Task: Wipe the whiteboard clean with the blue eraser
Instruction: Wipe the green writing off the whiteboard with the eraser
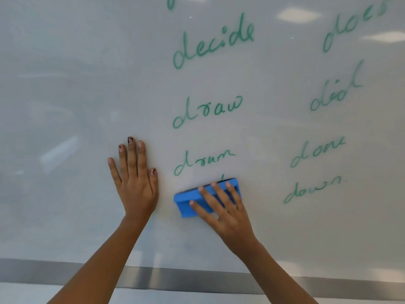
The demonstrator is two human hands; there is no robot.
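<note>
The whiteboard fills the view and carries green handwritten words in two columns on its right half, such as "draw" and "down". My right hand presses the blue eraser flat against the board just below the word "drum"; the eraser covers a word there, with only a small stroke showing above it. My left hand lies flat on the board to the left of the eraser, fingers spread, holding nothing.
A metal tray rail runs along the board's bottom edge. The left half of the board shows faint wiped smears and ceiling light reflections.
</note>
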